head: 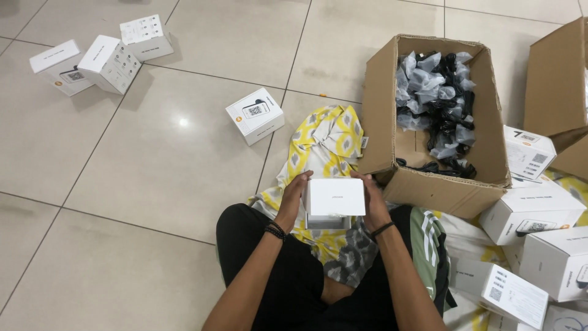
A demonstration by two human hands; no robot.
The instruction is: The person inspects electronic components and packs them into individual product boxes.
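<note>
A small white cardboard box (335, 196) with a lift-off lid sits between both hands just above the person's lap, over the yellow-and-white patterned cloth (324, 144) spread on the tiled floor (153, 159). The left hand (293, 197) clasps its left side and the right hand (371, 199) its right side, fingers curled around the walls, so the box is pinched level from both flanks; the lid appears slightly raised off the grey lower part, which peeks out beneath it, though what lies inside is hidden. Just beyond the right hand, an open brown corrugated carton (438, 122) rests with its near corner on the cloth, within easy reach; it holds a heap of black cables in clear plastic bags (436, 98), piled toward its far side, with the near part of its bottom bare. To the person's right, a cluster of closed white printed boxes (531, 211) lies stacked and tumbled against that carton. Another single white box (255, 114) stands on the floor near the cloth's far left edge, and three more (104, 58) sit together toward the floor's far left corner, well apart from the hands.
</note>
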